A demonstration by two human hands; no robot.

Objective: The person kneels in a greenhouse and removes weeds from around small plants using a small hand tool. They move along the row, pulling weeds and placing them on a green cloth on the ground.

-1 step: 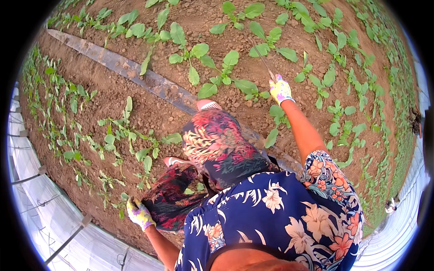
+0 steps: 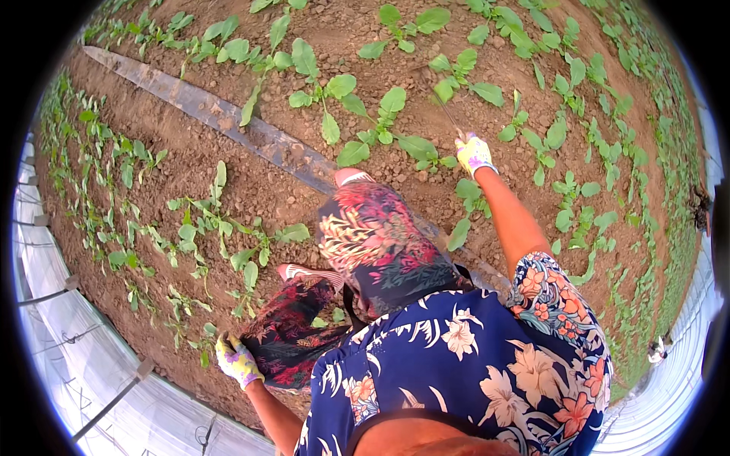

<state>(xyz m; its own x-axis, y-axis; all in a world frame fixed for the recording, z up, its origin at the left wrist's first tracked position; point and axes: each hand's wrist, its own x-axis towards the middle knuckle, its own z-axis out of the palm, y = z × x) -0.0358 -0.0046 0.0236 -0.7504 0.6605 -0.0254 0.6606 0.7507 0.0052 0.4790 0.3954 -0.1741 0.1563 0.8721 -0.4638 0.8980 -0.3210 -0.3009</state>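
Thin tool (image 2: pixel 449 114) in right hand (image 2: pixel 474 154) points up-left toward seedlings (image 2: pixel 456 76).

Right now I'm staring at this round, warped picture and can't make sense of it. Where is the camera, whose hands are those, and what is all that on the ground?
There is no machine here. The camera sits on a person's head and looks down, so you see their own body from above: a blue flowered shirt and patterned trousers. The wide lens bends everything toward the round rim.

Both hands wear light, patterned gloves. The right hand reaches forward and grips a thin, dark tool handle that points into the soil; its tip is too small to make out. The left hand is down by the person's side, close to the ground near small seedlings.

The ground is brown, crumbly soil with rows of young leafy plants. A flat grey strip runs across it. The pale plastic sheeting lies along the edge.
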